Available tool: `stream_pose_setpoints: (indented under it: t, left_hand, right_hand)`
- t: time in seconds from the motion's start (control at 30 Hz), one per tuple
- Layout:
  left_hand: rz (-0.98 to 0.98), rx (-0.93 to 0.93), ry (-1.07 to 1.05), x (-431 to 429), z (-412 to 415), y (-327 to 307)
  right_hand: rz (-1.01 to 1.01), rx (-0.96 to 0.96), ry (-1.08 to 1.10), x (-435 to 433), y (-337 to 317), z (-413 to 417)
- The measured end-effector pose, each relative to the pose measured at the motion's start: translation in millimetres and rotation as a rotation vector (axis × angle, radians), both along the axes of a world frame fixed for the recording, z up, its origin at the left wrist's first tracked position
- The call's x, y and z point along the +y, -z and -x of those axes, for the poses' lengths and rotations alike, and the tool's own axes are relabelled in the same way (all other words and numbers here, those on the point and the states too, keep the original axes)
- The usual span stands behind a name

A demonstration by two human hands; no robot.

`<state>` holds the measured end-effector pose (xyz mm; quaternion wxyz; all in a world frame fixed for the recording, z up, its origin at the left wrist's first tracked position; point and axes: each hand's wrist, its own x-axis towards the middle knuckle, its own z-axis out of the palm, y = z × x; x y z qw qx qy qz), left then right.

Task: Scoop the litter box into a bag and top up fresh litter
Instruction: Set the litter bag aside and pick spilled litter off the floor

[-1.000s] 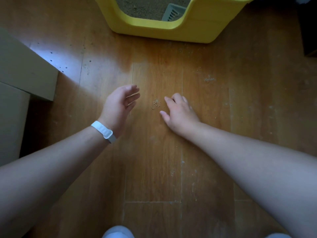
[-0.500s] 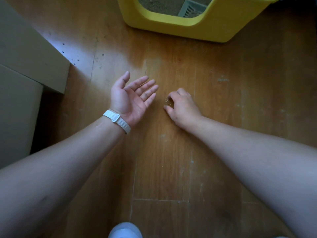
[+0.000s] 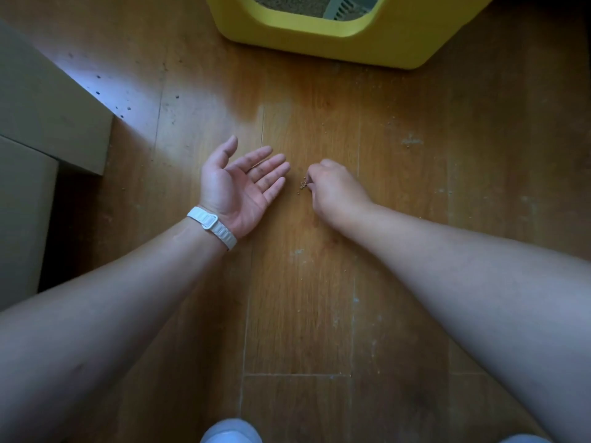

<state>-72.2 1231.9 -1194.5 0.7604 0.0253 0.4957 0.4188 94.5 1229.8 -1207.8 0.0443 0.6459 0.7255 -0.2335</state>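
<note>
A yellow litter box (image 3: 319,43) stands on the wooden floor at the top of the view, with sandy litter (image 3: 287,3) and a grey slotted scoop (image 3: 348,6) inside. A small cluster of spilled litter grains (image 3: 302,186) lies on the floor between my hands. My left hand (image 3: 243,187) lies palm up with straight fingers, just left of the grains, a white band on its wrist. My right hand (image 3: 332,190) is curled, fingertips down at the grains, pinching them; the fingertips are partly hidden.
Two cardboard boxes (image 3: 48,116) stand along the left edge. Scattered grains and dusty marks (image 3: 411,140) dot the floor boards. A light-coloured foot or knee (image 3: 230,431) shows at the bottom edge.
My left hand has turned from edge-on to palm up. My right hand went from flat near the grains to curled with fingertips on them. The view shifted so the litter box sits further right.
</note>
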Motion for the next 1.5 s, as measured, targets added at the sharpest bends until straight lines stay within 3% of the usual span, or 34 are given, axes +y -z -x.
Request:
stream_pose_setpoints:
  t: [0.17, 0.27, 0.43, 0.6, 0.67, 0.77, 0.87, 1.07, 1.3, 1.5]
  left_hand:
    - [-0.003, 0.023, -0.018, -1, 0, -1]
    - [0.003, 0.032, -0.008, -2, -1, -2]
    - [0.022, 0.012, 0.005, -7, -4, -1]
    - [0.040, -0.116, -0.022, -10, -12, -3]
    - [0.032, -0.162, -0.017, -11, -15, -4]
    - [0.019, -0.145, -0.003, -10, -14, -4]
    - [0.028, -0.079, -0.019, -7, -2, 1]
    - [0.037, -0.066, -0.068, -7, 10, 5]
    - [0.033, -0.072, -0.043, -4, 5, 5]
    - [0.024, -0.073, -0.031, -4, 7, 4]
  right_hand:
    - [0.010, -0.095, -0.060, 0, -9, 9]
    - [0.037, -0.081, 0.036, 0, -8, 13]
    - [0.050, 0.144, 0.208, -2, -14, 18]
    - [0.016, 0.375, 0.097, -14, -31, 40]
    - [-0.032, 0.465, 0.078, -16, -33, 41]
    - [-0.182, 0.561, 0.225, -22, -32, 24]
    - [-0.276, 0.365, 0.267, -34, -13, -1]
    - [0.040, -0.119, 0.042, -70, 14, -20]
    - [0.054, -0.136, 0.026, -71, 21, 1]
    - [-0.014, -0.043, -0.008, -52, 15, -2]
